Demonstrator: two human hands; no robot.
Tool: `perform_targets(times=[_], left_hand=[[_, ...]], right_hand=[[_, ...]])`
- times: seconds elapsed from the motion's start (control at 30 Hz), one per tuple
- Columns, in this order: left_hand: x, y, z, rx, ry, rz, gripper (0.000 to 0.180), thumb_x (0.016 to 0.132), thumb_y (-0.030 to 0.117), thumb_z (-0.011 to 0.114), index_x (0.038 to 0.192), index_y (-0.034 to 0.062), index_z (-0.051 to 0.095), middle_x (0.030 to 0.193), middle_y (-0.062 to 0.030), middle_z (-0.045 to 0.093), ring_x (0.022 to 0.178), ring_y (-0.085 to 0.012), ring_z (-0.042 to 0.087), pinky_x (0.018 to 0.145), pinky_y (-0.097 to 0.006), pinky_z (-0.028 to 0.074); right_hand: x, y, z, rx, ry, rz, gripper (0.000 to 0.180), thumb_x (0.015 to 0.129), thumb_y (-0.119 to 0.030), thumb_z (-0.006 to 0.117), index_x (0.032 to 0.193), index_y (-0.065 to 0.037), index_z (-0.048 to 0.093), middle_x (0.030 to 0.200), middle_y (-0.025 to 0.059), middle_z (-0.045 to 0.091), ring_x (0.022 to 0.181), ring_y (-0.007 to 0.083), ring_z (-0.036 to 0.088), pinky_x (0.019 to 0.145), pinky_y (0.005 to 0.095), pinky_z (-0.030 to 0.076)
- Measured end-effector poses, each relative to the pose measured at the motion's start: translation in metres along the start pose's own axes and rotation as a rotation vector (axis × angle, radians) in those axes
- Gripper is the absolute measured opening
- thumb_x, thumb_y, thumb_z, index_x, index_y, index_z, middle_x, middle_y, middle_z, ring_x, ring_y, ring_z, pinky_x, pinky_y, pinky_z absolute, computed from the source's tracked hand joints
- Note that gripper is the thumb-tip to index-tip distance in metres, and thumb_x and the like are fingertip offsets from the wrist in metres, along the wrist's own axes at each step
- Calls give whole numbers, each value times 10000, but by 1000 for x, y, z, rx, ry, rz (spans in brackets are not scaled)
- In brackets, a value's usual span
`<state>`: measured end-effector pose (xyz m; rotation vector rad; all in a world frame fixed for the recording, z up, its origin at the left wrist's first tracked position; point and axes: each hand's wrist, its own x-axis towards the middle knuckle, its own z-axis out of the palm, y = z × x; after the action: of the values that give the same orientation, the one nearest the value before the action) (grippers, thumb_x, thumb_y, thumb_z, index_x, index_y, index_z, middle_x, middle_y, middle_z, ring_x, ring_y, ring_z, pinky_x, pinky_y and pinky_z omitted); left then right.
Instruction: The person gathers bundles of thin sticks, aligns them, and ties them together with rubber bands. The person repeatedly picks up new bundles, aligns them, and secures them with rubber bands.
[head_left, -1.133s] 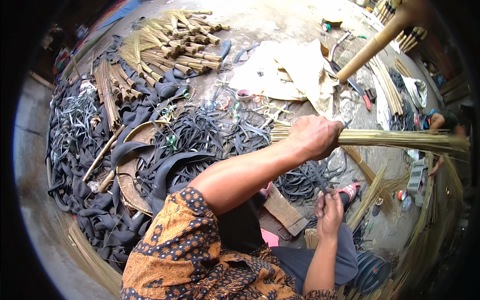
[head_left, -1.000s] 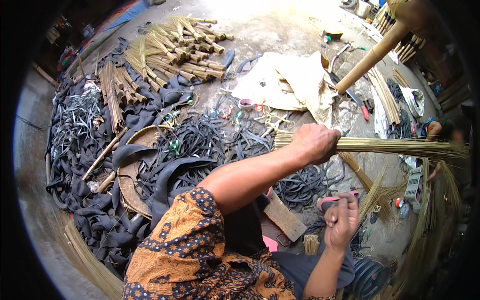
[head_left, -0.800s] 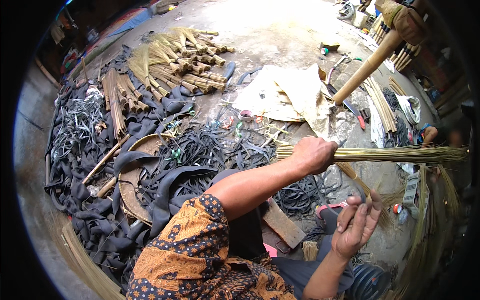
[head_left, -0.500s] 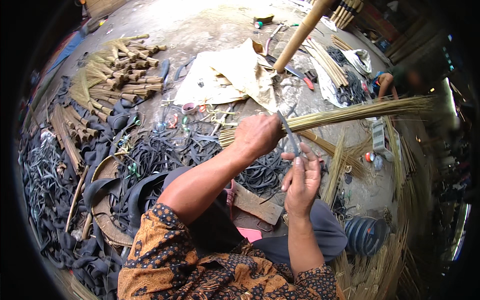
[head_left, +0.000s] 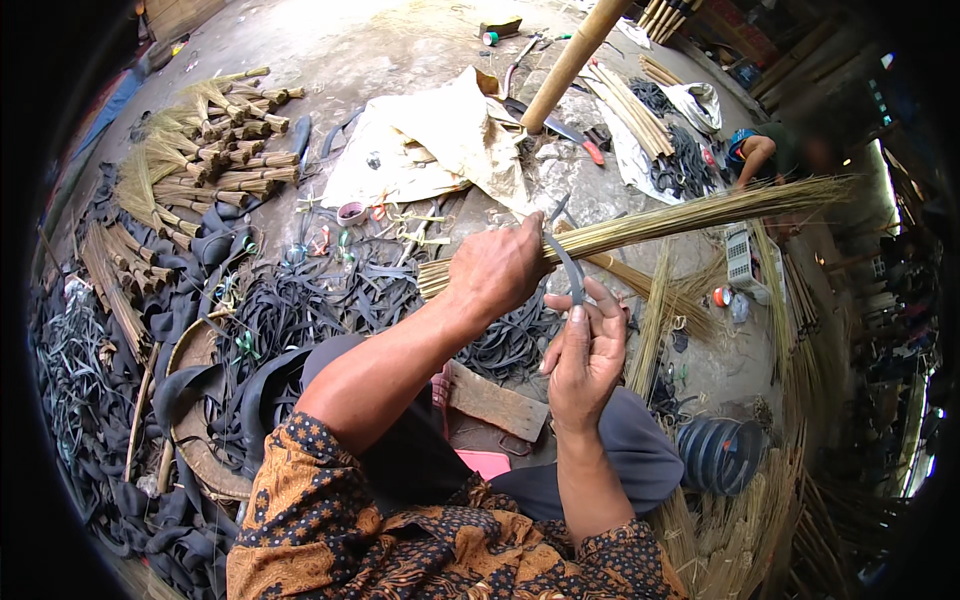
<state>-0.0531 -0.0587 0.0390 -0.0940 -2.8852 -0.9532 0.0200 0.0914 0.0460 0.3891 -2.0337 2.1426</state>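
Observation:
My left hand [head_left: 492,268] is closed around the butt end of a long bundle of thin straw-coloured broom bristles [head_left: 700,218]. The bundle reaches out to the right, its loose tips spread. A narrow black rubber strip [head_left: 568,262] runs from beside my left fingers down to my right hand [head_left: 588,360]. There the thumb and fingers pinch its lower end, palm turned up. A short tail of the strip sticks up above the bundle near my left knuckles. My palm hides part of the bundle.
Black rubber strips [head_left: 350,295] lie heaped in front and at left, around a round woven tray [head_left: 190,435]. Tied bristle bundles [head_left: 225,150] are piled at far left. Beyond my hands are a pale cloth [head_left: 400,140], a red-handled knife [head_left: 575,138] and a bamboo post [head_left: 575,65]. A co-worker [head_left: 757,155] bends at right.
The strip between my hands now bows more, where it was straighter before. Both hands keep their holds. The whole scene has shifted slightly left in the view.

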Motion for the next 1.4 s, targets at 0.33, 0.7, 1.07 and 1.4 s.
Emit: perform_targets(times=[0.33,0.7,1.07,1.4], left_hand=[[-5,-5,-5,-72,-118,12,252,893,266,729,955,24,701,791,-242,711,777,-428,721,707,-514,566],[-48,37,1,-735,-1226,188,304,904,325,844,926,36,754,674,-8,649,630,-101,609,585,-289,501],[-34,14,31,-393,-382,170,283,914,272,745,948,-1,682,739,-257,666,731,-460,679,674,-493,534],[-39,10,54,-100,-270,60,256,911,254,660,861,7,706,818,-263,722,792,-444,734,706,-540,594]], right_hand=[[-25,26,-63,-423,-184,143,200,1094,-150,547,1204,-7,634,938,69,729,696,149,643,683,294,508],[16,48,-118,-666,-484,-271,203,824,18,729,1006,-54,677,806,73,654,686,279,663,640,367,538],[38,-38,-80,-1238,-611,273,285,1037,-262,594,1123,-28,732,880,245,729,869,431,723,793,496,560],[59,3,-38,-708,-356,392,341,1021,-323,645,1033,12,709,761,182,724,607,223,696,601,367,543]])
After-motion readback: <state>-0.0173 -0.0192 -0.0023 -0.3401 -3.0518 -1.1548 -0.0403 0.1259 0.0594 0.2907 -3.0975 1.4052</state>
